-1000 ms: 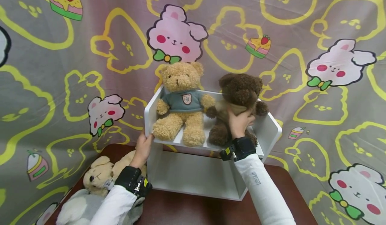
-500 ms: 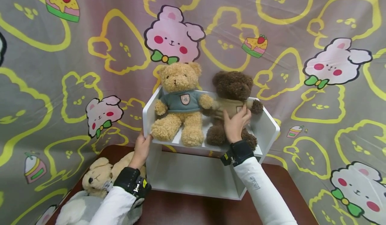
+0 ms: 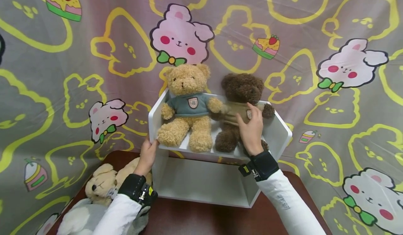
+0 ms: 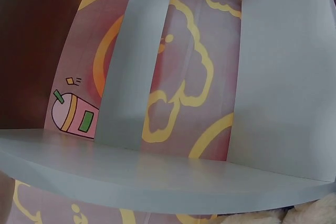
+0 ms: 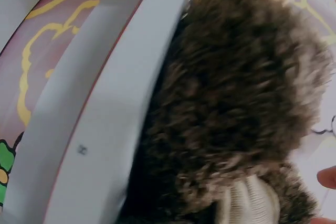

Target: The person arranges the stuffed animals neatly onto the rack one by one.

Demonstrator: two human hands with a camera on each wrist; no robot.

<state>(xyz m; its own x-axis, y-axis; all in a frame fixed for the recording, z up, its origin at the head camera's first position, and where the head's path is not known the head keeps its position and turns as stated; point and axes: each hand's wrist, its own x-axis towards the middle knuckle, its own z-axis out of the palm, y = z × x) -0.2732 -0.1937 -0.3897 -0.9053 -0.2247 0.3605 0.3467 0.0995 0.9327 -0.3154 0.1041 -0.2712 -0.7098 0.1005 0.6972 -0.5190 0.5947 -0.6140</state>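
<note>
At the near left edge of the reddish-brown table (image 3: 189,217), a cream plush dog (image 3: 99,186) lay beside a grey-and-white plush toy (image 3: 80,218). On the table stood a white two-tier shelf unit (image 3: 152,123), its left side panel gripped at the lower front corner by the left hand (image 3: 147,158). The right hand (image 3: 252,130), fingers loosely parted and holding nothing, was before the chest of a dark-brown curly plush bear (image 3: 232,118) in an olive-beige top; whether its fingertips touched could not be told. That bear sat toward the upper tier's right end, beside a tan curly plush bear (image 3: 189,111) in a blue-grey sweater at the left end. Behind hung a grey fabric backdrop (image 3: 133,27) with yellow outlines.
</note>
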